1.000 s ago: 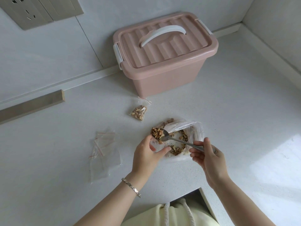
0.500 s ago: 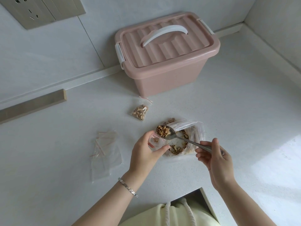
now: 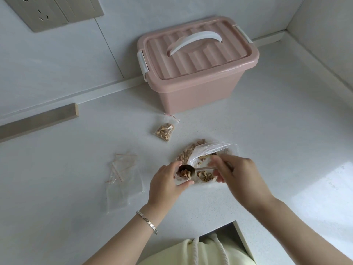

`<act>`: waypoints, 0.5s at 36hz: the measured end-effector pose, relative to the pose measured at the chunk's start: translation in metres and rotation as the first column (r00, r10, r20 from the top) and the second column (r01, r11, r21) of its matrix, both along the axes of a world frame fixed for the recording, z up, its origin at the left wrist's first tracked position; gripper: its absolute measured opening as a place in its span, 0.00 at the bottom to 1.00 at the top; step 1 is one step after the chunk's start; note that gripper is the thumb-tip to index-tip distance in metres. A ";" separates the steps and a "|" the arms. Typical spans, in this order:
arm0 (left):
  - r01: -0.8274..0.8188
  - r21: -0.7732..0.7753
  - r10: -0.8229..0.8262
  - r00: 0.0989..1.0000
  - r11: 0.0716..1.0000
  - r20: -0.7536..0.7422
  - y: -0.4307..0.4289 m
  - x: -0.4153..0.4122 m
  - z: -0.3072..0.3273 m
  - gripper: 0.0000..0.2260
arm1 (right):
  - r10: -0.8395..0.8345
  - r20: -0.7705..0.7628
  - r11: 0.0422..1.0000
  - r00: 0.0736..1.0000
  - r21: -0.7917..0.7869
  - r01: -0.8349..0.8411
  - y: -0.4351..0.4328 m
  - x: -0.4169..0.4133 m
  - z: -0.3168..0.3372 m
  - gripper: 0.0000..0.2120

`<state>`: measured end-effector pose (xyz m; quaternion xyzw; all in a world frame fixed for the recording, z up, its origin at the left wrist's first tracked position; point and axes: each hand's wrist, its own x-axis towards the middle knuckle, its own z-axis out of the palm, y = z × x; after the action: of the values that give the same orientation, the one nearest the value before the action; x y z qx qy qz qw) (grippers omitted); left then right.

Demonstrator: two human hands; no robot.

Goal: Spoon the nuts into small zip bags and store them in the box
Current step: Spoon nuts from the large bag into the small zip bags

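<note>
I note: left hand (image 3: 165, 185) fingers curled round small clear zip bag (image 3: 180, 180), holding mouth open. Right hand (image 3: 236, 175) grips metal spoon (image 3: 188, 167); walnut pieces (image 3: 184, 172) on it, at bag mouth. My judgement: narrow mouth, fast tilt spills nuts onto white counter (image 3: 267, 150). Lidded pink plastic box (image 3: 196, 77) behind, well apart.

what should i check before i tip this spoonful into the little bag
1. Load on the spoon: ok, nuts sit in its bowl.
2. Grip of the right hand on the spoon handle: ok.
3. Hold of the left hand on the small bag: ok.
4. Bowl lined up with the bag's mouth: ok, it sits right at it.
5. Mouth open wide enough: cannot tell, the spoon and clear film hide it.
6. Is the box ready for storing: not ok, its lid is on.
</note>
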<state>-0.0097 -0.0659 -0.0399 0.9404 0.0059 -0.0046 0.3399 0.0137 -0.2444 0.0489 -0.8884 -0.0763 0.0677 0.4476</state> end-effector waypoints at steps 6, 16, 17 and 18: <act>-0.020 -0.069 0.016 0.998 0.997 -0.054 0.003 -0.006 -0.009 0.27 | 0.193 0.150 0.969 0.970 -0.182 -0.165 0.017 -0.007 -0.012 0.35; 0.078 0.000 -0.077 0.993 0.997 -0.093 0.009 -0.012 -0.026 0.29 | 0.096 0.081 0.991 0.992 -0.098 -0.088 0.023 -0.018 -0.029 0.38; 0.062 0.018 -0.061 0.996 0.998 -0.059 0.009 -0.012 -0.026 0.28 | 0.085 0.080 0.993 0.993 -0.090 -0.078 0.023 -0.019 -0.029 0.38; 0.049 0.043 -0.048 0.999 0.998 -0.013 0.009 -0.012 -0.027 0.27 | 0.076 0.078 0.994 0.994 -0.085 -0.069 0.024 -0.019 -0.029 0.37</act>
<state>-0.0215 -0.0573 -0.0670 0.9474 -0.0146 -0.0185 0.3193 -0.0050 -0.2203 0.0198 -0.9047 -0.1237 0.0510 0.4046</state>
